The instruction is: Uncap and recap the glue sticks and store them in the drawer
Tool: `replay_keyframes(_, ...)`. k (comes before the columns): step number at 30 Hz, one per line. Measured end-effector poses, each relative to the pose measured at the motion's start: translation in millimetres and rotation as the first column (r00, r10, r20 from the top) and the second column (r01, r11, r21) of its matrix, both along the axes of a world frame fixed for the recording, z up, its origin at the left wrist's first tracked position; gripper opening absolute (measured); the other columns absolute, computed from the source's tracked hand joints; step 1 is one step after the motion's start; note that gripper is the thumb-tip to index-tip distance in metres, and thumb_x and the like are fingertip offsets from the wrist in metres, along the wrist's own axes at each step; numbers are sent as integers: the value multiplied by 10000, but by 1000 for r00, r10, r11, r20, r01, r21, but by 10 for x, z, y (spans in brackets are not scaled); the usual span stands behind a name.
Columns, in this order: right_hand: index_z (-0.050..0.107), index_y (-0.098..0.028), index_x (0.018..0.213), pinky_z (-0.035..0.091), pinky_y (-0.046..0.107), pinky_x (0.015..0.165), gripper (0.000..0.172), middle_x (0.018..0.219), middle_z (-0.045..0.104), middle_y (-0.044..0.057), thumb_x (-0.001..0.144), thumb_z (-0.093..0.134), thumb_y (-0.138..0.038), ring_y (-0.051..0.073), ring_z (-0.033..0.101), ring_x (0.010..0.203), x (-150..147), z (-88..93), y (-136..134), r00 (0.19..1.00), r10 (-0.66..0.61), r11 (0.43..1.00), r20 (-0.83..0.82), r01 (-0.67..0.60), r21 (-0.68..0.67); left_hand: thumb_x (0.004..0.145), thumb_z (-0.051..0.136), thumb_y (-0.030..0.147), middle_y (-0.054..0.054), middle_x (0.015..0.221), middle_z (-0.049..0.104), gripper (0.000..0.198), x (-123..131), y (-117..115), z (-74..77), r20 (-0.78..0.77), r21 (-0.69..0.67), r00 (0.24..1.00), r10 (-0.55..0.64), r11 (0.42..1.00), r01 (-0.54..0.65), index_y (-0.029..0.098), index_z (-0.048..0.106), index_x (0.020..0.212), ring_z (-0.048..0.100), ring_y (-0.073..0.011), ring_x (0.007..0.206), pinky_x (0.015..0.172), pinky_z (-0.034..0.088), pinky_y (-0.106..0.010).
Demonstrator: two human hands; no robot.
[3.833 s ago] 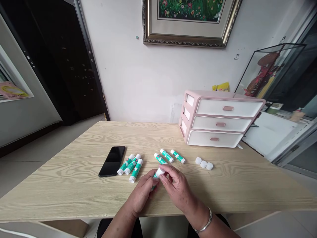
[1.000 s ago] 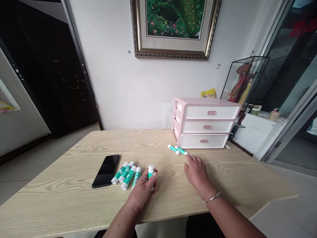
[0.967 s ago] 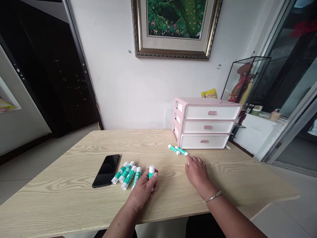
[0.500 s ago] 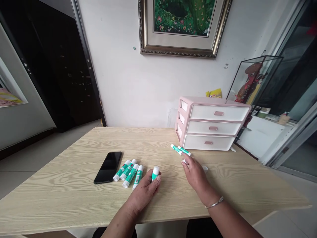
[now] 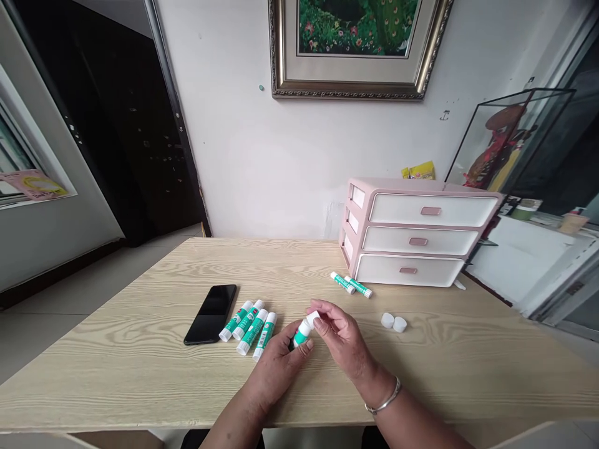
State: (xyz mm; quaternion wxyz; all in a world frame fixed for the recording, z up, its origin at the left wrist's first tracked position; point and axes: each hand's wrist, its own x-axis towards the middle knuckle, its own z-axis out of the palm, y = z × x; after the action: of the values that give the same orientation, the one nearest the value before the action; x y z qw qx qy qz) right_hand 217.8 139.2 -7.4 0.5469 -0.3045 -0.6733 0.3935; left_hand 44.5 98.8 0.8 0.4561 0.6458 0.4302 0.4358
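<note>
My left hand (image 5: 278, 368) is closed round a green and white glue stick (image 5: 303, 333), held tilted above the wooden table (image 5: 140, 368). My right hand (image 5: 340, 337) pinches a white cap (image 5: 312, 318) at the top end of that stick. Several capped glue sticks (image 5: 249, 319) lie in a row just left of my hands. Two more glue sticks (image 5: 350, 285) lie in front of the drawer unit. Two loose white caps (image 5: 393, 322) rest on the table to the right.
A black phone (image 5: 211, 305) lies left of the row of sticks. A pink three-drawer unit (image 5: 412, 234) stands at the back right, drawers closed. A framed picture (image 5: 358, 47) hangs on the wall behind. A glass case (image 5: 508, 140) stands beyond the table's right edge.
My right hand picked a white cap from the caps on the right and brought it back to the glue stick in my left hand. Two caps are left there.
</note>
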Motion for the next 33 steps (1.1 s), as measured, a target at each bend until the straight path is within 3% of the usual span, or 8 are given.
replay_keyframes(14,602,-269,1406,543,380,996,366,1189,706,81,1059,486,-267,208,652,1126,67,48,-115,954,-66,959,293,-21,283,947,639,450,-48,1198,750,416,20,-24,51,61,-43,997,-43,998,46,254,700,1309,643,-290,1119,1070,442,-409)
replay_keyframes(18,524,-288,1491,505,428,1063,433,1300,683,85,1062,468,-257,227,614,1211,72,31,-168,926,-69,937,370,-67,343,925,658,476,-48,1087,747,384,24,-44,79,71,-63,997,-31,997,35,230,731,1212,638,-269,1045,1002,467,-370)
replay_keyframes(21,428,-293,1564,472,452,1103,515,1428,618,99,1053,492,-306,250,584,1280,88,-4,-218,929,-65,955,363,-48,293,907,653,536,-17,817,679,364,17,-60,26,148,-137,988,34,990,-14,202,737,1026,609,-207,774,781,514,-321)
replay_keyframes(24,397,-279,1564,528,414,989,548,1452,599,117,1036,521,-353,257,611,1234,100,-53,-221,960,-131,972,248,76,221,899,589,664,17,651,540,491,1,-46,-103,283,-183,955,84,983,-33,186,664,816,509,-148,580,581,481,-280)
replay_keyframes(28,476,-259,1465,558,345,803,473,1262,694,111,1017,555,-387,232,679,1040,86,-84,-146,964,-223,970,144,206,128,895,485,767,19,559,476,633,-31,9,-248,401,-204,910,108,979,-26,185,612,684,468,-130,491,458,431,-251)
replay_keyframes(33,526,-248,1400,541,301,712,420,1113,724,81,1025,545,-434,191,692,868,64,-68,-89,966,-219,976,141,216,35,902,488,709,27,494,447,610,-57,41,-249,409,-266,894,186,961,-78,185,578,603,370,-88,422,402,267,-209)
